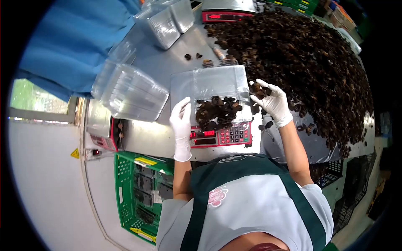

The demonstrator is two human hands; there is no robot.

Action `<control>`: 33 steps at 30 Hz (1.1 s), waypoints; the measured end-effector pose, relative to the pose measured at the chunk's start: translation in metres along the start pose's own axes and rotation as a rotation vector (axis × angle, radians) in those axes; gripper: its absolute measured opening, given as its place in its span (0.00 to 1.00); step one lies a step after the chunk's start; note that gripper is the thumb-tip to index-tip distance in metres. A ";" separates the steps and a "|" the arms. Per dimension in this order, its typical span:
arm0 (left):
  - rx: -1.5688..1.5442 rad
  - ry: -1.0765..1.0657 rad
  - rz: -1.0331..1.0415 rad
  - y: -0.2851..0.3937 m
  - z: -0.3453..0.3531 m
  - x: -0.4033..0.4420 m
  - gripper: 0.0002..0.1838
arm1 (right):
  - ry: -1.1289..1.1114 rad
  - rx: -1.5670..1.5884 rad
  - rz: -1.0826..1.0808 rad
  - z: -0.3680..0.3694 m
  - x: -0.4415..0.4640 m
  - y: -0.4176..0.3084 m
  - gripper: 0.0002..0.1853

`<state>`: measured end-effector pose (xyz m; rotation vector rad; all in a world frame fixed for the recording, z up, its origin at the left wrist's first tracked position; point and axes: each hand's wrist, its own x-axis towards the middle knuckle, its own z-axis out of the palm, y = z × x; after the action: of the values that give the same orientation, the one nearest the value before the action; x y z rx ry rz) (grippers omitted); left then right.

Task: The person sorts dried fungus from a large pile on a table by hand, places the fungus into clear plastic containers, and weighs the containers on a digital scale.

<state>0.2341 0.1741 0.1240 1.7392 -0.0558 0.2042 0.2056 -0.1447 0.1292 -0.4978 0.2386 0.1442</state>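
Observation:
A red digital scale stands before me, with a clear plastic container on its metal plate. Dark brown wood ear mushrooms lie in the container; its clear walls are hard to make out. My left hand, in a white glove, is at the container's left side, fingers stretched out and holding nothing. Whether it touches the container I cannot tell. Just right of the scale, my gloved right hand has its fingers closed around a few wood ear mushrooms.
A large heap of wood ear mushrooms covers the table's right side. Stacked clear containers stand to the left, more farther back. Another scale is at the back. Below left is a green crate with packed trays.

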 end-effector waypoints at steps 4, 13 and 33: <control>0.015 0.005 0.021 -0.005 0.003 -0.003 0.13 | -0.099 -0.454 -0.156 0.045 0.012 0.030 0.17; 0.033 0.048 0.036 -0.005 -0.006 -0.005 0.13 | -0.324 -1.529 -0.647 0.053 0.008 0.055 0.20; -0.108 0.099 -0.083 -0.005 -0.028 0.010 0.14 | 0.335 -2.251 -0.464 -0.128 -0.096 0.065 0.11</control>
<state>0.2419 0.2030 0.1258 1.6183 0.0767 0.2223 0.0760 -0.1580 0.0157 -2.8032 0.1875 -0.2156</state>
